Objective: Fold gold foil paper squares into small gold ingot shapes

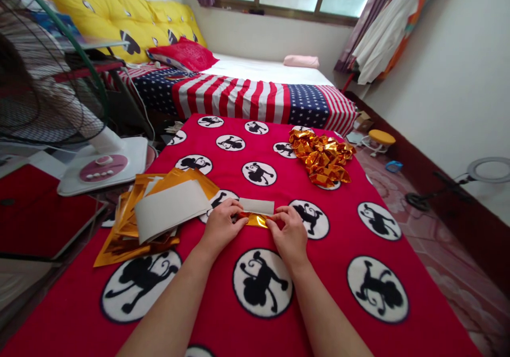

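Observation:
My left hand [220, 225] and my right hand [290, 235] both pinch a small folded piece of gold foil paper [257, 212], white on its upper flap, lying on the red blanket [330, 261] with black monkey prints. Fingers of each hand are curled onto the paper's ends. A stack of gold foil sheets [159, 211], the top one showing its white back, lies just left of my left hand. A heap of folded gold foil pieces [322, 158] sits farther back on the right.
A standing fan [79, 128] is at the left edge. Behind the blanket is a bed with a stars-and-stripes cover [255, 96], a red pillow [185, 54] and yellow cushions. A ring light [488, 170] and a small stool [381, 138] stand on the floor at right.

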The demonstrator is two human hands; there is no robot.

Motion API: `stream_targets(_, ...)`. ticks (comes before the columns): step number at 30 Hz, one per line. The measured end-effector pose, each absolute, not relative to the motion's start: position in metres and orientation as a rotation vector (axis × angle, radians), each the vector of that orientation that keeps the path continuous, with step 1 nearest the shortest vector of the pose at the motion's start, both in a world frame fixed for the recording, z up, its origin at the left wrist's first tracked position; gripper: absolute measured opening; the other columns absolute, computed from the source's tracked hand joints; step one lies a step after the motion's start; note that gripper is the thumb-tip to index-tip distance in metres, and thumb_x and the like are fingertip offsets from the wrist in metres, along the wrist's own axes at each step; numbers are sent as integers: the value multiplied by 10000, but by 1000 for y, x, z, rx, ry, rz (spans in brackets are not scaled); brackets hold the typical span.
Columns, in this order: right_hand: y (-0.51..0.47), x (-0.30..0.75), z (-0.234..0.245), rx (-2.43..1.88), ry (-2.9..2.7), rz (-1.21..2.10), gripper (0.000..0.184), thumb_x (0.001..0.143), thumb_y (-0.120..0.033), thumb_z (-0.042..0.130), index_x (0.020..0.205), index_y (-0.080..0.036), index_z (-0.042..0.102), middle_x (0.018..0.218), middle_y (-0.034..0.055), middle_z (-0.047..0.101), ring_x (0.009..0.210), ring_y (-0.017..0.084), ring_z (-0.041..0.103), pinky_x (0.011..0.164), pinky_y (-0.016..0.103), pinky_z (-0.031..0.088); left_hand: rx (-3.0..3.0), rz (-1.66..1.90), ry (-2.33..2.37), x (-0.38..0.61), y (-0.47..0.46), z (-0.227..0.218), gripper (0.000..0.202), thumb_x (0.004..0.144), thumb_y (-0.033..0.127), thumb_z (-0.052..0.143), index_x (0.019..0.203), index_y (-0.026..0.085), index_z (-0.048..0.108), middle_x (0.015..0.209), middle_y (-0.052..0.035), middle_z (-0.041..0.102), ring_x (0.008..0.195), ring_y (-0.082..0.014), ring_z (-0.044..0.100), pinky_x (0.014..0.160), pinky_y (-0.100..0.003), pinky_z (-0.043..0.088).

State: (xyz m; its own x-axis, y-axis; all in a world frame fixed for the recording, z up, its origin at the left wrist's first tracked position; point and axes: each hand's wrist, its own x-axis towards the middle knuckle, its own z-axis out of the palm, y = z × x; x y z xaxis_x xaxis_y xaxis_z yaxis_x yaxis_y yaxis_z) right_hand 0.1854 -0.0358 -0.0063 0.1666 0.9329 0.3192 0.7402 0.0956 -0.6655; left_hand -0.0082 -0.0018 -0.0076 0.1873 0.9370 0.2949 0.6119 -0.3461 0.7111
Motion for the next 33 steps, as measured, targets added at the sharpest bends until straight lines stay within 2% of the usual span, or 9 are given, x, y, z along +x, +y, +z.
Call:
stream_targets(5, -34, 187, -6, -1686, -1605, 351, 116, 807, -206, 589, 709, -207, 652, 983, 56, 632, 936, 213, 591, 827, 342, 465, 2048, 989, 1449, -9, 0, -10, 33, 731, 218, 698, 736, 197, 722, 931, -48, 687, 822, -175, 639, 745, -295, 505)
stream_targets(10, -32, 186, -1, -1761, -1590, 349, 129, 785, -207, 593, 658, -207, 622, 954, 53, 621, 909, 212, 597, 768, 334, 465, 2054, 977, 1447, -10, 0, -8, 56, 734, 239, 696, 703, 199, 720, 928, -48, 692, 822, -182, 643, 763, -304, 508)
stream_targets(17, -30, 186, 1, -1805, -1619, 322, 140, 786, -213, 586, 649, -211, 613, 959, 45, 627, 904, 204, 597, 739, 317, 451, 2026, 971, 1471, -11, 1, -3, 227, 833, 240, 577, 654, 194, 709, 903, -46, 714, 811, -172, 658, 759, -296, 501)
stream_targets(33, -28, 184, -3, -1880, -1647, 249, 145, 790, -192, 558, 650, -211, 586, 971, 41, 618, 902, 200, 589, 711, 316, 439, 1976, 1074, 1471, -12, 3, -9, 151, 718, 190, 655, 568, 185, 632, 842, -43, 715, 766, -165, 665, 742, -291, 523)
